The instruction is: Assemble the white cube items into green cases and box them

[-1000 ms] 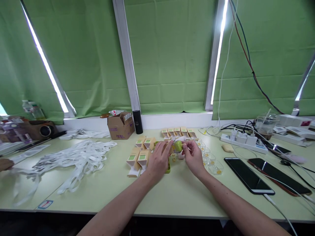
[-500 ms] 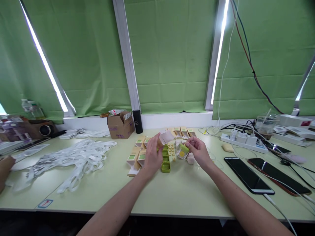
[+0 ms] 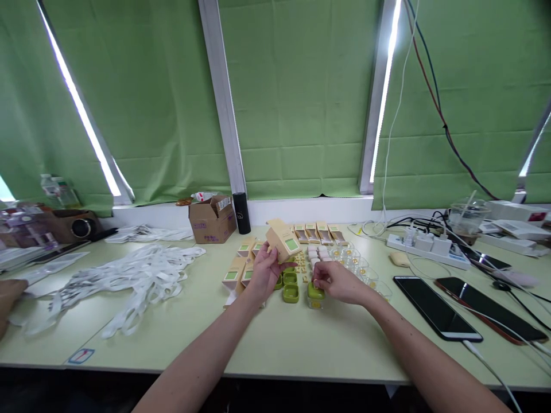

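Note:
My left hand [image 3: 267, 269] holds a small kraft cardboard box [image 3: 282, 240] with a green label, tilted above the table. My right hand [image 3: 338, 281] has its fingers closed at the top of a small clear container with a green lid [image 3: 315, 291], upright at table level. Between the hands are green square trays [image 3: 291, 293], small yellowish pieces [image 3: 303, 269] and a cluster of white pieces [image 3: 314, 252]. Clear cups with yellow centres [image 3: 355, 261] stand behind my right hand. More kraft boxes lie beside my left hand [image 3: 235, 275] and at the back [image 3: 318, 232].
White straps [image 3: 142, 281] lie in a heap on the left. An open carton [image 3: 210, 221] and a black cylinder [image 3: 241, 213] stand at the back. On the right are two phones [image 3: 437, 307], a white power strip [image 3: 426, 246] and cables. Another person's arm [image 3: 9, 301] shows at the left edge.
The green-lidded container has come down to the table in my right hand and turned lid up. My left hand has turned the kraft box so its labelled side shows.

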Tool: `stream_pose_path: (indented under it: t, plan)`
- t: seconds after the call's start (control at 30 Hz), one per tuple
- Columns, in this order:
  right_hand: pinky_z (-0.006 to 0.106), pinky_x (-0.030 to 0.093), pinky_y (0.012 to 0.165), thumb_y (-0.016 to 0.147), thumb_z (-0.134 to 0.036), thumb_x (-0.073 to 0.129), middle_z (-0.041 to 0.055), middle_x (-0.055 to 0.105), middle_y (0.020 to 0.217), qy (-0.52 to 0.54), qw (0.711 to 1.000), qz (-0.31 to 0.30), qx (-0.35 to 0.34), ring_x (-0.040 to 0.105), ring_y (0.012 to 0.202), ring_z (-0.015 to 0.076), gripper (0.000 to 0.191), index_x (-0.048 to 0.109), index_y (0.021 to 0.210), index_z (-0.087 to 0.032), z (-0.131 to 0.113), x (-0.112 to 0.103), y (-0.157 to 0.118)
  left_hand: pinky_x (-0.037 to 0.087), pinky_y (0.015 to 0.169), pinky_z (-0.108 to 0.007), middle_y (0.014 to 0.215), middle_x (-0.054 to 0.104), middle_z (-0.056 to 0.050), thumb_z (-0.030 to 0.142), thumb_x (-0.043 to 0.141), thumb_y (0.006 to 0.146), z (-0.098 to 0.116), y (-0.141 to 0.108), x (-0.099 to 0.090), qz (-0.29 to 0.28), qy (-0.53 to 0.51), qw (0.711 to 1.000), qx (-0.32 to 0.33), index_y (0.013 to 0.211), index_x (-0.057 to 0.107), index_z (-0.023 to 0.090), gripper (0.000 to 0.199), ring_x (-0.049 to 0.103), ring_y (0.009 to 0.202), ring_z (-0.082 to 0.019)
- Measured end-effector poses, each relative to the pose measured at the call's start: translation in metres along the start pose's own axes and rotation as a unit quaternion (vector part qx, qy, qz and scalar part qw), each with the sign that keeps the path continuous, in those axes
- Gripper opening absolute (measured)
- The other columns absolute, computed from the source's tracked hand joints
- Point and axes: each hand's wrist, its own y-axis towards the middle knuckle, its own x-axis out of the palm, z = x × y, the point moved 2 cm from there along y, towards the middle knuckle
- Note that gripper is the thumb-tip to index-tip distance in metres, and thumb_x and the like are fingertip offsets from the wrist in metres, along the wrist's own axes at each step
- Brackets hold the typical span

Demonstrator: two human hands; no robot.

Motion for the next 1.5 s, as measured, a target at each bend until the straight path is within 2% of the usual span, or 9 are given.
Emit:
stream_pose_path:
  t: [0.13, 0.23, 0.43, 0.57, 0.73, 0.97, 1.13, 1.27, 1.5]
  plan:
    - [0.032, 0.046, 0.070, 0.085, -0.021, 0.066, 0.0057, 0.076, 0.088, 0.012, 1.000, -0.011, -0.001, 0.069, 0.082, 0.0225, 0.003, 0.068, 0.083, -0.022, 0.000, 0.000, -0.001, 0.067, 0.075, -0.036, 0.123, 0.076, -0.011, 0.026, 0.071, 0.095, -0.002, 0.001, -0.002, 0.012, -0.046, 0.998, -0.040, 0.124, 0.063, 0.017, 0.032, 0.075, 0.096, -0.022]
    - [0.034, 0.048, 0.074, 0.089, -0.029, 0.066, 0.0056, 0.078, 0.093, 0.044, 0.998, 0.022, -0.023, 0.070, 0.087, 0.0231, 0.008, 0.070, 0.089, -0.022, -0.001, -0.002, 0.001, 0.065, 0.069, -0.033, 0.121, 0.077, -0.014, 0.025, 0.067, 0.096, -0.004, 0.001, 0.000, 0.012, -0.046, 0.997, -0.064, 0.119, 0.066, 0.014, 0.025, 0.077, 0.093, -0.024]
    - [0.037, 0.052, 0.079, 0.093, -0.050, 0.064, 0.0086, 0.078, 0.108, 0.164, 0.975, 0.143, -0.049, 0.071, 0.099, 0.0260, 0.032, 0.073, 0.108, -0.023, -0.002, 0.000, 0.007, 0.063, 0.060, -0.031, 0.120, 0.078, -0.017, 0.025, 0.069, 0.093, -0.005, -0.004, 0.008, -0.016, -0.014, 0.997, -0.081, 0.121, 0.069, 0.012, 0.031, 0.079, 0.087, -0.026]
    - [0.041, 0.055, 0.085, 0.091, -0.063, 0.066, 0.0118, 0.078, 0.118, 0.231, 0.961, 0.143, -0.057, 0.069, 0.108, 0.0295, 0.052, 0.071, 0.123, -0.023, 0.001, 0.013, 0.012, 0.065, 0.062, -0.035, 0.115, 0.079, -0.015, 0.031, 0.072, 0.094, -0.005, -0.008, 0.011, -0.025, 0.005, 0.996, -0.080, 0.130, 0.066, 0.015, 0.040, 0.078, 0.083, -0.025]
    - [0.043, 0.053, 0.097, 0.093, -0.071, 0.062, 0.0101, 0.076, 0.125, 0.247, 0.955, 0.134, -0.092, 0.067, 0.112, 0.0289, 0.056, 0.073, 0.124, -0.025, 0.001, 0.025, 0.015, 0.065, 0.062, -0.034, 0.119, 0.077, -0.013, 0.040, 0.080, 0.091, -0.005, -0.012, 0.013, -0.018, 0.023, 0.997, -0.067, 0.138, 0.062, 0.019, 0.055, 0.077, 0.084, -0.024]
    - [0.039, 0.057, 0.081, 0.085, -0.082, 0.065, 0.0114, 0.078, 0.114, 0.294, 0.946, 0.121, -0.063, 0.070, 0.101, 0.0283, 0.067, 0.075, 0.114, -0.023, -0.001, 0.027, 0.017, 0.064, 0.062, -0.032, 0.115, 0.076, -0.010, 0.053, 0.080, 0.088, -0.007, -0.014, 0.018, -0.011, 0.092, 0.993, -0.077, 0.144, 0.058, 0.022, 0.068, 0.075, 0.081, -0.021]
    - [0.038, 0.058, 0.082, 0.076, -0.081, 0.076, 0.0117, 0.079, 0.113, 0.355, 0.924, 0.140, -0.027, 0.073, 0.101, 0.0289, 0.068, 0.075, 0.113, -0.023, -0.003, 0.020, 0.015, 0.064, 0.071, -0.033, 0.125, 0.076, -0.012, 0.054, 0.077, 0.090, -0.003, -0.014, 0.017, -0.017, 0.144, 0.988, -0.046, 0.143, 0.060, 0.024, 0.064, 0.076, 0.100, -0.027]
    - [0.041, 0.059, 0.088, 0.071, -0.080, 0.080, 0.0133, 0.080, 0.116, 0.403, 0.899, 0.170, -0.006, 0.073, 0.108, 0.0321, 0.068, 0.075, 0.107, -0.023, -0.003, 0.014, 0.014, 0.063, 0.087, -0.037, 0.141, 0.070, -0.016, 0.042, 0.081, 0.088, -0.001, -0.015, 0.015, -0.058, 0.146, 0.987, -0.020, 0.142, 0.064, 0.021, 0.060, 0.070, 0.121, -0.032]
    - [0.039, 0.061, 0.080, 0.070, -0.084, 0.078, 0.0121, 0.081, 0.100, 0.380, 0.906, 0.187, 0.007, 0.075, 0.099, 0.0316, 0.072, 0.073, 0.106, -0.022, -0.003, 0.014, 0.015, 0.056, 0.108, -0.041, 0.155, 0.059, -0.016, 0.032, 0.083, 0.089, -0.011, -0.016, 0.015, -0.097, 0.195, 0.976, 0.026, 0.142, 0.066, 0.023, 0.057, 0.054, 0.145, -0.034]
